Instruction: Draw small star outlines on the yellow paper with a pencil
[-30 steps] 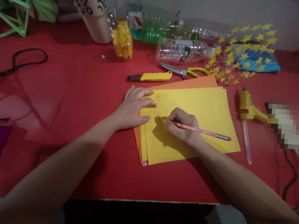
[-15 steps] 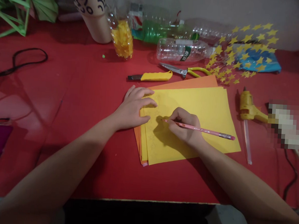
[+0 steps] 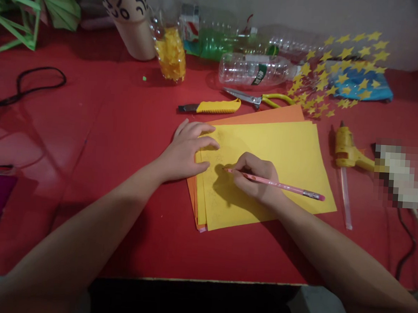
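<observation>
One head-worn camera looks forward and down at close range over the left hand (image 3: 184, 152) and right hand (image 3: 259, 169), taking in the tabletop (image 3: 133, 119) from its near edge (image 3: 201, 281) to the wall (image 3: 292, 8) behind.

My left hand (image 3: 184, 154) lies palm down, fingers (image 3: 205, 140) spread and bent, thumb (image 3: 200, 168) set apart. My right hand (image 3: 256, 177) is curled, its fingertips drawn into a pinch. My left forearm (image 3: 100, 223) and right forearm (image 3: 326, 246), both bare, angle inward from the lower corners.
</observation>
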Demonstrator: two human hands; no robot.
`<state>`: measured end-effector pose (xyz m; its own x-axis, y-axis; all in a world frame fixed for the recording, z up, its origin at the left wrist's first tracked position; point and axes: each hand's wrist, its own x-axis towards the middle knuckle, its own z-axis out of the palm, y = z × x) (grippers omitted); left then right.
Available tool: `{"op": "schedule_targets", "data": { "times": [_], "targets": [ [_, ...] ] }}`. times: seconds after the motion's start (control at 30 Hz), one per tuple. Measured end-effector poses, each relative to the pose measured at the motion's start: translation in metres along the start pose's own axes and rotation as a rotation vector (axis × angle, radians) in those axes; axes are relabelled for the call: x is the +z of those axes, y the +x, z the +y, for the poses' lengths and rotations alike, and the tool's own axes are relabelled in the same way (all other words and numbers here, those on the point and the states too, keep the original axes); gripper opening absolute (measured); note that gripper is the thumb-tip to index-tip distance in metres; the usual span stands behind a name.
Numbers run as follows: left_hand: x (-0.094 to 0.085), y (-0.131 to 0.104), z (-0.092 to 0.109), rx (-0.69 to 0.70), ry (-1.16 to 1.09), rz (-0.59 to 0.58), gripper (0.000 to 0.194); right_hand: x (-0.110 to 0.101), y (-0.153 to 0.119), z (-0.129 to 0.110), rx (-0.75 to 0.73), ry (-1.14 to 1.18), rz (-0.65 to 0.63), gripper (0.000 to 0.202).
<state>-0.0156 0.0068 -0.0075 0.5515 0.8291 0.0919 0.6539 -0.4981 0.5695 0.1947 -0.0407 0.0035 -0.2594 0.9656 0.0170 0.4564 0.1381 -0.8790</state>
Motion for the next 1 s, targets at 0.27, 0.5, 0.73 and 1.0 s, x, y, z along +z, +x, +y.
{"op": "schedule_targets", "data": {
  "times": [0.27,0.5,0.73,1.0],
  "targets": [
    [-0.0004,0.0002,0.0,-0.001,0.008,-0.003,0.033,-0.0017,-0.0013,-0.0049,-0.008,-0.013,-0.069,0.01],
    [-0.0001,0.0003,0.0003,-0.002,0.006,0.0,0.032,-0.0006,0.0,-0.0023,-0.054,-0.03,-0.095,0.01],
    [-0.0002,0.0004,0.0008,-0.006,0.006,-0.003,0.032,-0.0028,-0.0004,-0.0081,-0.035,-0.04,-0.152,0.011],
    [-0.0005,0.0004,0.0007,-0.007,0.007,-0.005,0.031,-0.0041,0.0,-0.0093,-0.039,-0.035,-0.171,0.01]
  ]
}}
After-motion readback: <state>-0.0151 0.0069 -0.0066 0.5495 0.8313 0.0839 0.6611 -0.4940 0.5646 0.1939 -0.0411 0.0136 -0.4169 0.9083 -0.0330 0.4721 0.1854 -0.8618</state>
